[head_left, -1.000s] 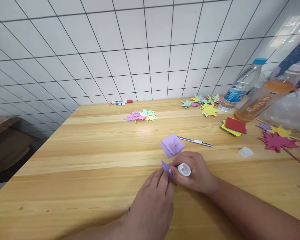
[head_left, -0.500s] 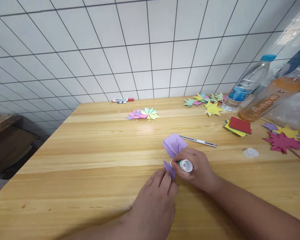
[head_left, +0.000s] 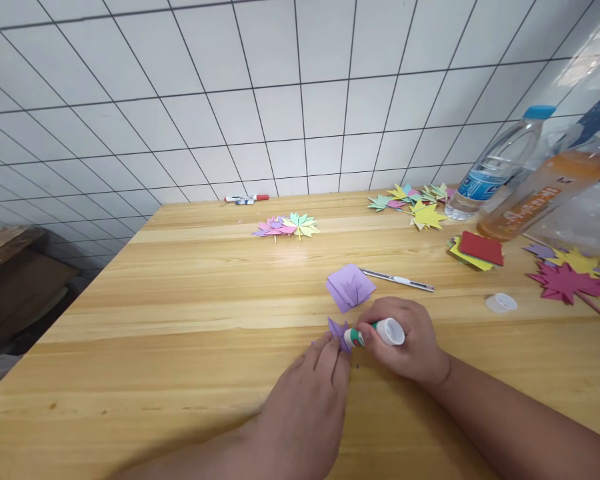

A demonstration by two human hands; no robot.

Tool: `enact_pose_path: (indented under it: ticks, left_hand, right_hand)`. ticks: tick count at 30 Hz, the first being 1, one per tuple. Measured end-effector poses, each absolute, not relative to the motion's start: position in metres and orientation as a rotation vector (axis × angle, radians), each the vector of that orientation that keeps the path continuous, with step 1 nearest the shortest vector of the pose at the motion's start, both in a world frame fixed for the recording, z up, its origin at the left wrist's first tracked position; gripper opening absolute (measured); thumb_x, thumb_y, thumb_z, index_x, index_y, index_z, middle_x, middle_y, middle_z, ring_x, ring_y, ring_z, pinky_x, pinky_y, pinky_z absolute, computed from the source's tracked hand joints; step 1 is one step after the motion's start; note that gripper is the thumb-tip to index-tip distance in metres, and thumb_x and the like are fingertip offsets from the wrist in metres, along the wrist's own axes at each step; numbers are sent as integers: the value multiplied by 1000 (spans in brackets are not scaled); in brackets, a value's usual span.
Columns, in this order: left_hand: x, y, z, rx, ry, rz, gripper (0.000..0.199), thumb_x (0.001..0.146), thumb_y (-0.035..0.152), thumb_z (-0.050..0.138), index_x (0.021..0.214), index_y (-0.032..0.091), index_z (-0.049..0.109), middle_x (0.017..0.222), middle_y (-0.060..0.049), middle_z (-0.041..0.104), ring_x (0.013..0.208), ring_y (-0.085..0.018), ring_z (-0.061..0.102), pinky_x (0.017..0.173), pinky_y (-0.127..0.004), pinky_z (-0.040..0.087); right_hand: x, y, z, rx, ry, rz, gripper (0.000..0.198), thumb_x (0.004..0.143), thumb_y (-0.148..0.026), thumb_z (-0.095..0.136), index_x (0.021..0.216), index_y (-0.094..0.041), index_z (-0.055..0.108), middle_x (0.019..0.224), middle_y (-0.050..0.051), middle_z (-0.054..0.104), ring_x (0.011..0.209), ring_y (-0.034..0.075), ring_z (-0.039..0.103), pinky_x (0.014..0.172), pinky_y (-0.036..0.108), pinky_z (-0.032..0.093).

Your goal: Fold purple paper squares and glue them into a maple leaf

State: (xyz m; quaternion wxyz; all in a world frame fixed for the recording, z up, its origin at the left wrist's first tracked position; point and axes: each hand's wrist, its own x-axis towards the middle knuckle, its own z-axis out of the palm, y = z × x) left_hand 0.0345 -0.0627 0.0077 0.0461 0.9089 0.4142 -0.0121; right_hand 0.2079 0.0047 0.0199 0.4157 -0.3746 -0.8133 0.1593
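Head view: left hand (head_left: pixel 307 393), fingers extended, presses the purple cutout (head_left: pixel 337 327) to the table (head_left: pixel 190 307); at that hand's two o'clock, right hand (head_left: pixel 407 337), fingers curled, grips the glue (head_left: pixel 392 331).

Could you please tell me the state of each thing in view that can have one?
Left hand: resting on purple cutout
Right hand: closed around glue stick
Purple cutout: partly covered by left hand
Glue stick: tilted, one end at the cutout
Translucent cap: lying loose
Purple squares: loosely stacked
Pen: lying flat
Water bottle: capped
Orange bottle: capped
Red-topped paper stack: unevenly piled
Red-ended marker: lying flat
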Motion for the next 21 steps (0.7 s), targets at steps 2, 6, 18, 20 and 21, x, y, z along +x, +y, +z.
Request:
enact_pose_path:
  ticks: [2,6,18,20,21]
  left_hand:
    - [34,-63,7,2784,1254,-36,50,82,25,40,129,7,41,135,-17,42,130,-29,31,102,-43,34]
    - [34,-65,6,2819,1232,-48,50,80,24,40,127,6,44,134,-17,43,130,-29,30,103,-43,33]
    - [34,-62,10,2868,1178,-55,51,80,25,42,126,3,45,133,-20,44,127,-32,33,104,-44,31]
    - [33,-62,13,2877,1155,-62,48,82,25,41,125,4,47,131,-19,45,127,-32,33,105,-44,29]
    - [33,-62,14,2872,1158,-68,47,83,24,39,125,5,47,131,-18,45,127,-31,33,105,-43,29]
  right_hand:
    - [206,6,18,-966,-2089,397,10,74,-22,56,65,-20,59,58,0,64,53,11,57,53,22,43]
    - [205,8,14,-998,-2167,427,9,75,-23,56,67,-20,59,59,0,64,55,12,56,55,23,42]
    - [205,4,19,-881,-2205,463,15,73,-20,54,58,-19,54,50,-2,57,46,9,48,48,21,35]
    - [206,4,20,-903,-2135,470,16,74,-20,53,58,-19,54,50,-2,58,46,9,50,48,21,38]
    - [208,5,20,-931,-2091,458,16,75,-20,53,59,-19,55,51,-1,60,47,9,52,49,21,39]
